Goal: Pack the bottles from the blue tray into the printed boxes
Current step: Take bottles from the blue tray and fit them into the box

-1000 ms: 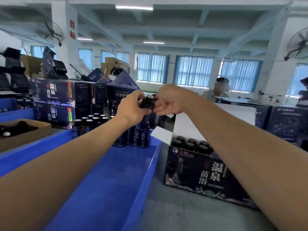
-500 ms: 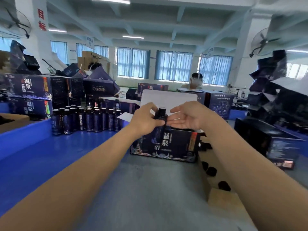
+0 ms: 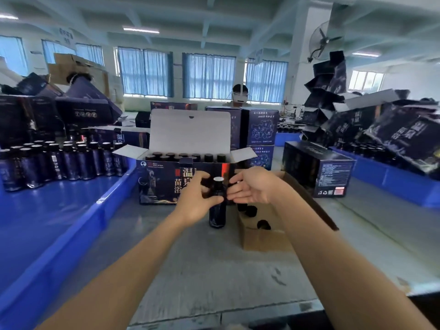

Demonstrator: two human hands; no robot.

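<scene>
Both hands are on one dark bottle (image 3: 217, 206): left hand (image 3: 196, 198) curled round its shoulder, right hand (image 3: 253, 186) relaxed, straight-fingered against it. It's upright just before the open printed box (image 3: 164, 182); I'd keep it vertical going into a gap.

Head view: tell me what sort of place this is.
Likely a factory packing floor: rows of bottles in a blue tray, stacked printed boxes, and another worker behind.
</scene>
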